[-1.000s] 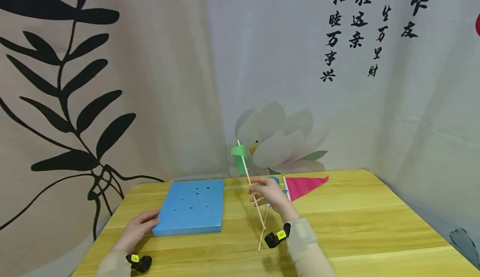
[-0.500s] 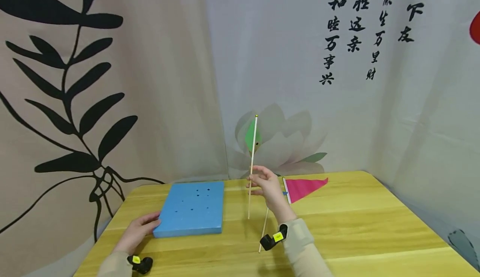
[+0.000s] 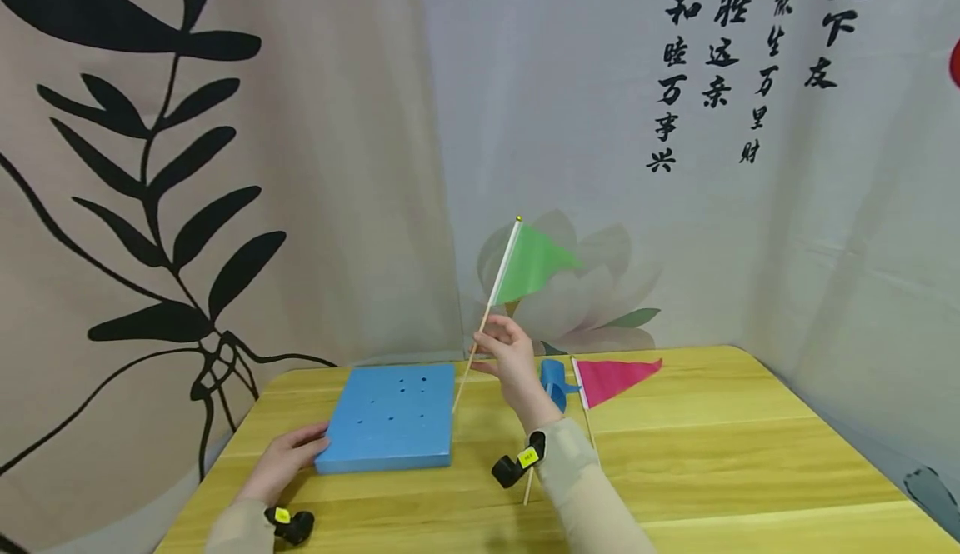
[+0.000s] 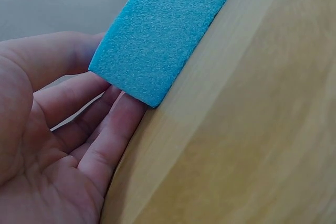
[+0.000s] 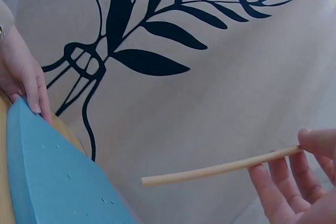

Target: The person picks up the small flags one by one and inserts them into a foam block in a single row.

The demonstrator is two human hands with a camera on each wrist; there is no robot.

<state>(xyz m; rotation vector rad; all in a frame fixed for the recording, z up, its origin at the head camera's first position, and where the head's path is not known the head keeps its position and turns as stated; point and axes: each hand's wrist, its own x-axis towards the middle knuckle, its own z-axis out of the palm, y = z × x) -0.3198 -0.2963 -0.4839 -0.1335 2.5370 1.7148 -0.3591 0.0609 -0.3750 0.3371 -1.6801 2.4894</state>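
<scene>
In the head view, my right hand [image 3: 512,358] pinches the wooden stick of a green pennant flag [image 3: 531,264] between thumb and fingers. The flag is raised and leans right, its cloth spread out. Its stick's lower end shows beside the right edge of a blue foam board [image 3: 390,441] with small holes in its top. In the right wrist view, the bare stick [image 5: 220,169] points left toward the board. My left hand [image 3: 283,458] rests its fairly straight fingers against the board's near left corner; the left wrist view shows fingertips [image 4: 128,106] at the foam's edge.
Right of the board, a pink pennant flag [image 3: 618,381] and a blue flag [image 3: 553,381] lie on the wooden table [image 3: 750,454], partly behind my right arm. A printed curtain [image 3: 352,162] hangs behind the table's far edge.
My right hand has moved left and slightly up with the green flag. The stick has swung from leaning left to leaning right, and the cloth has spread open. My left hand stays at the board.
</scene>
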